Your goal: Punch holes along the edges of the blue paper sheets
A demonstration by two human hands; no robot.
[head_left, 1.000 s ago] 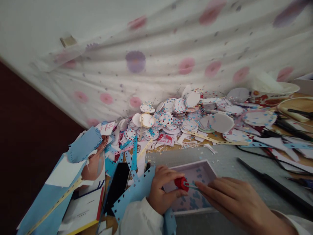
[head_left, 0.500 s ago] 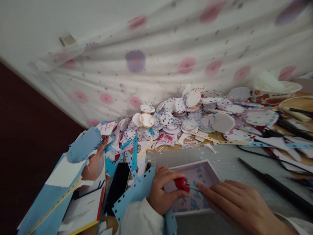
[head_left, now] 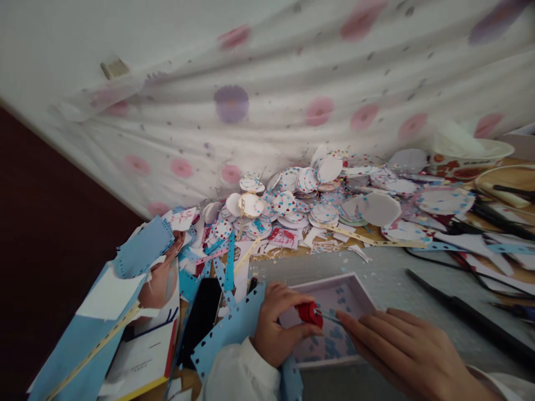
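Note:
My left hand [head_left: 278, 324] is closed, pinching a small red cylinder [head_left: 310, 314] between thumb and fingers. A thin grey stick [head_left: 330, 317], its exact kind unclear, reaches from the fingertips of my right hand [head_left: 403, 342] to the end of the red cylinder. The fingers of my right hand lie close together, and its thumb is hidden. Beneath both hands is a shallow pale box [head_left: 355, 280], in which small blue paper cut-outs [head_left: 332, 350] lie scattered. A light-blue sheet with punched holes [head_left: 232, 328] lies beside my left wrist.
Decorated white paper discs [head_left: 307, 181] are heaped along the floral curtain [head_left: 267, 122]. A black pen-like tool [head_left: 472, 312] with a cord lies at right. Blue paper [head_left: 79, 345], a booklet [head_left: 140, 359] and a black phone-like slab [head_left: 200, 323] are at left. A paper tub [head_left: 468, 159] stands behind.
The thin stick has shifted slightly at the end of the red cylinder and now looks greyer than before. Both hands have barely moved.

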